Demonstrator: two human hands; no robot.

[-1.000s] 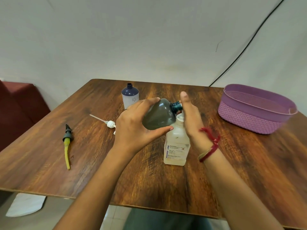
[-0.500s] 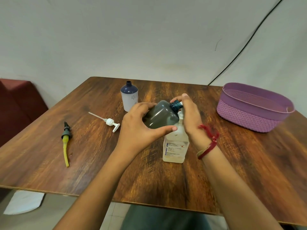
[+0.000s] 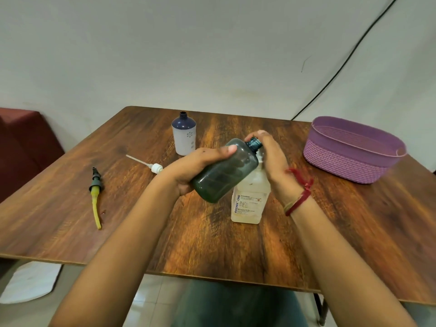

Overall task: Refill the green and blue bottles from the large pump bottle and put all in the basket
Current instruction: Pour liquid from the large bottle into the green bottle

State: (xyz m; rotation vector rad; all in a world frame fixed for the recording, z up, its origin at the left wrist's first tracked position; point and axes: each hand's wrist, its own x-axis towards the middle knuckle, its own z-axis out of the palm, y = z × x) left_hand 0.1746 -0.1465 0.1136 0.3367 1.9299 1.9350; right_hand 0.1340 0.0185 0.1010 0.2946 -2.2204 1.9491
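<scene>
My left hand (image 3: pixel 192 167) grips the dark green bottle (image 3: pixel 224 171), tilted with its open neck up and to the right. That neck lies against the top of the large clear pump bottle (image 3: pixel 250 201), which stands mid-table. My right hand (image 3: pixel 271 161) curls over the pump bottle's top, fingertips at the green bottle's neck; the pump head is hidden under it. The blue-and-white bottle (image 3: pixel 184 136) stands uncapped behind. The purple basket (image 3: pixel 349 166) sits at the right.
A white pump cap with its tube (image 3: pixel 151 165) lies left of my hands. A dark pump cap with a yellow tube (image 3: pixel 95 197) lies near the table's left edge. A dark red seat (image 3: pixel 21 147) stands left of the wooden table (image 3: pixel 354 232).
The green bottle has tipped more upright, its base dropping toward me. My right hand's fingers have curled down over the pump bottle's top and the green neck.
</scene>
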